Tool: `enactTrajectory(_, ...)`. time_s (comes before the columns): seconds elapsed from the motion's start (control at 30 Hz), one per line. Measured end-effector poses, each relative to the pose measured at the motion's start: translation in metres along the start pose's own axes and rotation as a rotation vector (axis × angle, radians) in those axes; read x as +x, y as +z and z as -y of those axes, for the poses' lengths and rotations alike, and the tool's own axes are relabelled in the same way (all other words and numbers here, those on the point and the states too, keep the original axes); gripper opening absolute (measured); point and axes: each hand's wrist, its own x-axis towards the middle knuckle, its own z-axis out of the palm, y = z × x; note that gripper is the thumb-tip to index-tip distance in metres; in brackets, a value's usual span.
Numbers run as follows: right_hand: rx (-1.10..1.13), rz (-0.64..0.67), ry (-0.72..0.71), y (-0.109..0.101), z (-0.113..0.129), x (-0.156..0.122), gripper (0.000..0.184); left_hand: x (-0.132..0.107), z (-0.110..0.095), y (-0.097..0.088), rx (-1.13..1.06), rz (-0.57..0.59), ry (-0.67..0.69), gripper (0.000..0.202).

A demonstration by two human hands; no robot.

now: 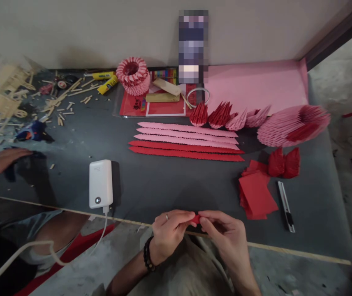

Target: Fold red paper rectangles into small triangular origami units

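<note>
Between my two hands, at the table's front edge, is a small folded piece of red paper [196, 219]. My left hand [171, 230], with a ring and a dark bead bracelet, pinches its left side. My right hand [223, 232] pinches the right side with thumb and fingers. Most of the piece is hidden by my fingertips. To the right lies a loose stack of red paper rectangles [258, 193]. Behind that stack sit two red folded-paper bundles [283, 163]. Long pink strips [186, 133] and red strips [186, 153] of interlocked paper lie farther back.
A utility knife [286, 206] lies at right. A white power bank [100, 183] with a cable stands left. Behind are a pink paper swan-like body [293, 123], a round paper vase [133, 76] and a blurred phone-like object [193, 47]. Another person's hand [6, 162] is at far left.
</note>
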Motion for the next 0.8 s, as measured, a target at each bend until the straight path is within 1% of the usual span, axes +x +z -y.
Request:
enactTrajectory(0.13, -0.028, 0.046, -0.039, 0.002, 0.005, 0.0, 0.014, -0.006, -0.004, 0.005, 0.054, -0.031, 0.013, 0.033)
enactTrajectory(0.2, -0.017, 0.065, -0.039, 0.001, 0.006, 0.002, 0.014, -0.007, -0.006, 0.006, 0.068, -0.034, 0.011, 0.036)
enactTrajectory(0.33, -0.014, 0.082, -0.003, 0.0, 0.001, 0.005, 0.017, -0.001, -0.004, 0.007, 0.139, -0.022, 0.051, 0.029)
enactTrajectory(0.4, -0.097, 0.076, -0.027, -0.002, -0.002, 0.004, 0.02, 0.004, 0.001, 0.006, 0.175, -0.014, 0.044, 0.024)
enactTrajectory(0.43, -0.175, 0.041, -0.075, -0.004, -0.003, 0.004, 0.021, 0.006, 0.003, 0.006, 0.196, -0.011, 0.031, 0.023)
enactTrajectory(0.47, -0.273, -0.035, -0.149, -0.007, -0.005, 0.003, 0.023, 0.009, 0.007, 0.005, 0.232, -0.011, 0.02, 0.021)
enactTrajectory(0.5, -0.391, -0.146, -0.24, -0.012, -0.006, 0.002, 0.025, 0.011, 0.01, 0.003, 0.284, -0.018, 0.009, 0.018)
enactTrajectory(0.53, -0.515, -0.284, -0.338, -0.018, -0.006, 0.002, 0.029, 0.013, 0.013, 0.002, 0.348, -0.034, -0.005, 0.016)
enactTrajectory(0.57, -0.631, -0.444, -0.422, -0.025, -0.007, 0.003, 0.036, 0.014, 0.016, 0.001, 0.418, -0.057, -0.018, 0.014)
enactTrajectory(0.63, -0.851, -0.647, -0.495, -0.042, -0.01, 0.007, 0.053, 0.014, 0.02, -0.002, 0.537, -0.095, -0.029, 0.014)
enactTrajectory(0.7, -1.015, -0.72, -0.462, -0.058, -0.014, 0.014, 0.058, 0.014, 0.022, -0.004, 0.594, -0.095, -0.023, 0.021)
enactTrajectory(0.8, -1.064, -0.757, -0.436, -0.074, -0.022, 0.023, 0.054, 0.013, 0.02, -0.007, 0.628, -0.039, -0.015, 0.033)
